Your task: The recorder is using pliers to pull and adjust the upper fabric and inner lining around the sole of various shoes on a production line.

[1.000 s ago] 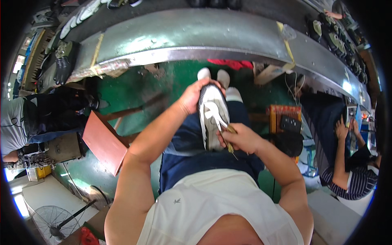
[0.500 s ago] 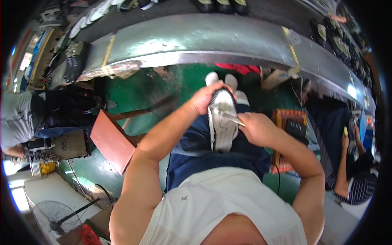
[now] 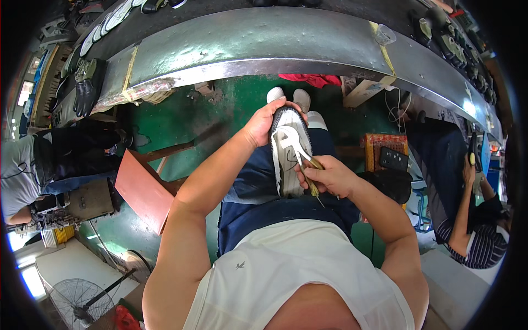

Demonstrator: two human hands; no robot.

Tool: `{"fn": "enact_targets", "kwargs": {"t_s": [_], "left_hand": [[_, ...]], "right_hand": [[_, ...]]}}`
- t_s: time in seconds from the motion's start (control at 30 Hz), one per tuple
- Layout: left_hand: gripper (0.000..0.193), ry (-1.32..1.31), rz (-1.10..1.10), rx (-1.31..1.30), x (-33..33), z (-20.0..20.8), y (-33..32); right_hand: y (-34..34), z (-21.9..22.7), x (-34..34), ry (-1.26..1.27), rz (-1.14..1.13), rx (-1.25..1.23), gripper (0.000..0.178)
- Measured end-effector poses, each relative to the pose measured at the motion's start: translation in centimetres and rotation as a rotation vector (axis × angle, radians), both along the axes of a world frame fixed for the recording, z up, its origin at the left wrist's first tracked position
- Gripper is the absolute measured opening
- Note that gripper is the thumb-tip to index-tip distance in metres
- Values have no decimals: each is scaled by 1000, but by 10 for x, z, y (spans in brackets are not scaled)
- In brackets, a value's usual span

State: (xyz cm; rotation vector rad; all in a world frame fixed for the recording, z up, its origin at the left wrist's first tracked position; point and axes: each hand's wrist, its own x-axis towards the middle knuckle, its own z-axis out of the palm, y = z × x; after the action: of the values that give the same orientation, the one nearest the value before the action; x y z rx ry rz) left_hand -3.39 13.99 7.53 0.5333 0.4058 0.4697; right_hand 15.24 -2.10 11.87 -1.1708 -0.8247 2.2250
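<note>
The shoe (image 3: 284,170) rests over my thighs, its toe pointing away from me and its pale underside facing up, with a dark pleated edge around the toe. My left hand (image 3: 266,124) is clamped around the toe end, fingers curled over the tip. My right hand (image 3: 333,177) is closed on the handles of a pair of pincers (image 3: 297,147), whose broad metal head lies over the front of the underside; I cannot tell whether its jaws grip anything. My hands are apart from each other, one at the toe, the other lower on the right side. To my right, beyond the hand, a box-like orange patterned stand (image 3: 372,153) bears a flat black object (image 3: 394,158), and a dark bundle (image 3: 391,185) sits just beside it. On my left a pink board (image 3: 144,192) slants near my forearm. Ahead, a long metal bench (image 3: 247,36) runs across, blocking the way forward, with a red cloth (image 3: 311,80) under its edge. Dark shoes (image 3: 452,48) stand at its right end, pale shoes (image 3: 113,21) at its upper left. A co-worker in a striped shirt (image 3: 477,247) sits farther right, and a fan (image 3: 82,313) stands at lower left.
</note>
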Motion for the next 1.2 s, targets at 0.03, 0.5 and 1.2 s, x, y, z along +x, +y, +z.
{"fn": "enact_targets", "kwargs": {"t_s": [0.03, 0.5, 1.2], "left_hand": [[40, -13, -10, -10, 2, 0, 0], [44, -30, -9, 25, -7, -17, 13], [40, -62, -64, 23, 3, -1, 8]], "right_hand": [[0, -6, -1, -168, 34, 217, 22], [22, 20, 3, -409, 215, 303, 20], [19, 20, 10, -600, 249, 534, 24]]}}
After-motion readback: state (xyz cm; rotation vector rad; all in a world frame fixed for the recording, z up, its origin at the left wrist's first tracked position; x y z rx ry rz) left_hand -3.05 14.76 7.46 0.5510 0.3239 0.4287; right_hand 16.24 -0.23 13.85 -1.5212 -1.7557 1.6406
